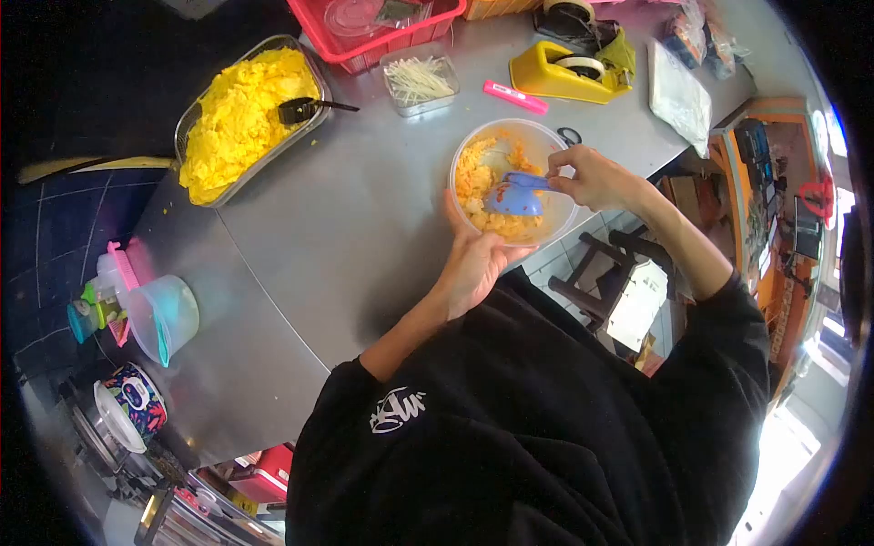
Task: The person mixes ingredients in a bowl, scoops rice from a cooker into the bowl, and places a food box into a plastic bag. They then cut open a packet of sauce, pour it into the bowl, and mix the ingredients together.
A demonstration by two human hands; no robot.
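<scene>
A round clear plastic tub (566, 146) is tilted toward me above the front edge of the metal table. Orange-tinted food (473, 177), lumpy and crumbly, lines its bottom and sides. My left hand (475, 264) grips the tub from below and the left, its fingers partly hidden behind the wall. In my right hand (587, 179) is the handle of a blue plastic rice scoop (516, 198). The scoop's head rests inside the tub against the food, with reddish smears on it.
On the metal table (300, 237) stand a tray of yellow food (246, 109) with a black spoon (299, 110), a box of pale strips (421, 80), a pink marker (515, 96) and a yellow tape dispenser (560, 77). A red basket (364, 45) sits behind; clear containers (164, 314) are left.
</scene>
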